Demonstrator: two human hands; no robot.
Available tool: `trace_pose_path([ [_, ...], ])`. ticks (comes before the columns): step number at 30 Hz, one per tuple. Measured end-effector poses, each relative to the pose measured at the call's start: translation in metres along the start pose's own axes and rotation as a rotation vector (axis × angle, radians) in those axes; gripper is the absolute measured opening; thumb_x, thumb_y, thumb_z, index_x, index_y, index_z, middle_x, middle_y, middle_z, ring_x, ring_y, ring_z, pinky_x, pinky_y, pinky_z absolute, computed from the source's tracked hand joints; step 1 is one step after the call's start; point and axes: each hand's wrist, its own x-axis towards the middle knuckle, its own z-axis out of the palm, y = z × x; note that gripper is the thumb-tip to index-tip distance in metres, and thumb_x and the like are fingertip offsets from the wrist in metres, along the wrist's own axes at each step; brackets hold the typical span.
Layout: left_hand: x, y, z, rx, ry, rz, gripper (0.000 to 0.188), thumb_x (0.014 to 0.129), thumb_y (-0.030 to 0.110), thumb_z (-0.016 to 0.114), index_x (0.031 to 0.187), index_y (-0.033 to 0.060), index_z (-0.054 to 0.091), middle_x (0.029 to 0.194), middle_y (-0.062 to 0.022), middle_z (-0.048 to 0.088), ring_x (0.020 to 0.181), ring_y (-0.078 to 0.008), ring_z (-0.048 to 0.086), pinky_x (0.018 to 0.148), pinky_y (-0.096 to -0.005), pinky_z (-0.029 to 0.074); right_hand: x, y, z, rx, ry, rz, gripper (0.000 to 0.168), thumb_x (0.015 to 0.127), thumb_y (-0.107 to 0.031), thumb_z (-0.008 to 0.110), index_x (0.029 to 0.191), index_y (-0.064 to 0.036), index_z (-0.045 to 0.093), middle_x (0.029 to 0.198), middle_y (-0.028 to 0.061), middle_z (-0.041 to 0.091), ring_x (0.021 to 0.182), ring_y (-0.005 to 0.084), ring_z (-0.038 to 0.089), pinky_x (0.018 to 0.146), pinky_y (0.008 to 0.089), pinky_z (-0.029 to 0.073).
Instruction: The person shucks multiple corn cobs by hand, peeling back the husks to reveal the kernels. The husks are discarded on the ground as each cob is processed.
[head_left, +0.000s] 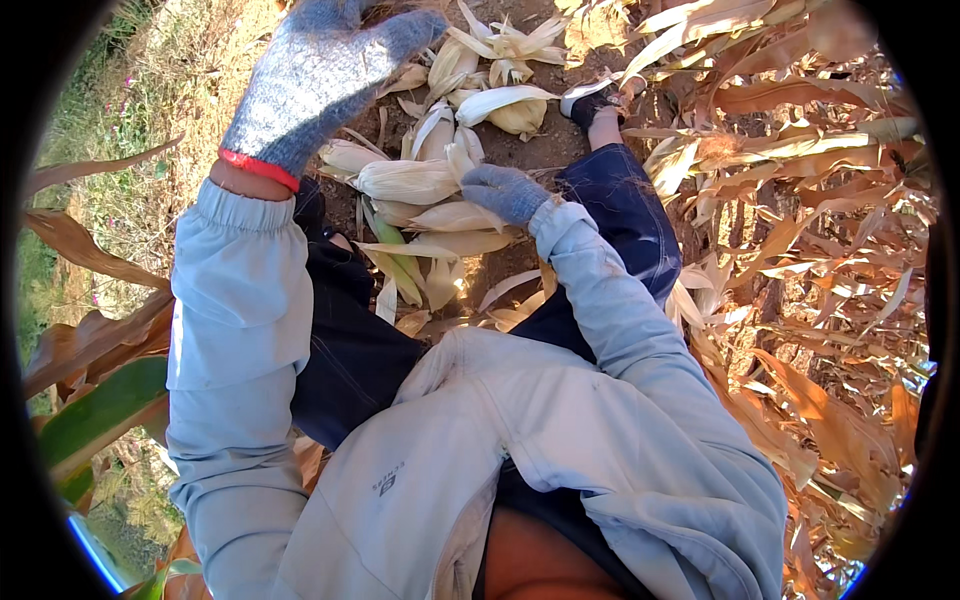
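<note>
My left hand (319, 82), in a grey knitted glove with a red cuff, is raised at the upper left, its thumb spread; the fingertips run out of the frame, so whether it holds anything is hidden. Husked-over corn ears (409, 182) lie in a pile on the soil between my feet. My right hand (504, 193), also in a grey glove, is at the right side of this pile, its fingers at the pale husk tip of an ear; whether they grip it is unclear. Another corn ear (517, 116) with loosened husk lies farther up.
Dry corn stalks and leaves (810, 210) crowd the right side. More corn leaves (105, 405), some green, hang at the lower left. My shoe (592, 101) stands beyond the pile at the right, with my other foot at its left. Dry grass (172, 97) covers the upper left.
</note>
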Motion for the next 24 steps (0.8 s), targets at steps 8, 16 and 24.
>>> trace_pose_path([
  [8,-0.012,0.037,-0.011,-0.059,0.055,-0.019,0.027,0.089,0.023,0.071,0.103,0.0007,0.067,0.090,-0.0084,0.069,0.083,-0.0131,0.062,0.073,-0.0309,0.050,0.115,-0.005,0.093,-0.317,0.011,0.104,0.054,0.085,-0.032,0.071,0.130,-0.006,0.057,0.133,0.0192,0.059,0.121,0.0347,0.058,0.103,0.0411,0.046],
  [16,-0.012,0.013,-0.010,0.021,-0.003,0.076,0.029,0.090,0.024,0.071,0.110,0.0026,0.067,0.101,-0.0088,0.068,0.094,-0.0150,0.063,0.082,-0.0318,0.051,0.146,0.068,0.126,-0.537,-0.213,0.112,0.078,0.069,-0.049,0.085,0.125,-0.002,0.056,0.122,0.0211,0.064,0.109,0.0366,0.064,0.094,0.0403,0.051],
  [24,-0.007,0.013,-0.007,0.057,-0.014,0.104,0.032,0.092,0.025,0.071,0.116,0.0045,0.067,0.112,-0.0091,0.068,0.105,-0.0170,0.064,0.090,-0.0327,0.052,0.101,0.002,0.086,-0.516,-0.177,0.246,0.062,0.087,-0.058,0.065,0.123,-0.007,0.060,0.122,0.0159,0.065,0.108,0.0337,0.065,0.092,0.0426,0.051],
])
